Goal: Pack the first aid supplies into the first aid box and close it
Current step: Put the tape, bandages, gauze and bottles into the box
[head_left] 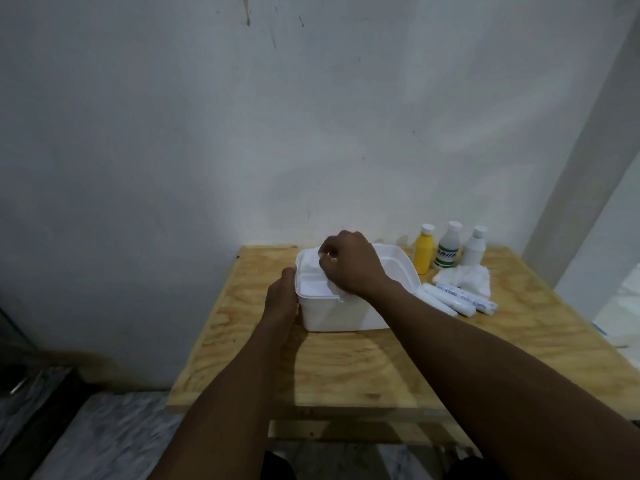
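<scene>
The left grip (282, 299) is curled against the left end of the first aid box (346, 315). Its thumb lies up by the rim and its fingers go round the wall, so it holds the box there.

The right grip (349, 265) is above the box, knuckles up and fingers bent tight. The fingertips pinch a white piece (313, 259) at the far left of the box's top. Whether that piece is the lid's handle or something else cannot be told, as white on white blurs there. Under this grip the top of the box shows as a flat white surface inside a raised rim. The right forearm crosses the box's near right corner.

The box stands on a plywood desk (346, 368), directly between the 2 grips, and its front wall faces the person.

To the right of the right grip and slightly beyond it, 3 bottles stand upright in a row near the wall (311, 133). They are a yellow bottle (423, 252), a white bottle with a green label (449, 251) and a plain white bottle (473, 249), all with white caps.

Nearer the person than the bottles, still to the right of that grip, lies a crumpled white wad (467, 280). Wrapped white rolls (457, 299) lie side by side just beside it, and the leftmost is close to the box's right end.

Below and left of the left grip, past the desk's edge, is a marbled floor (114, 434).
</scene>
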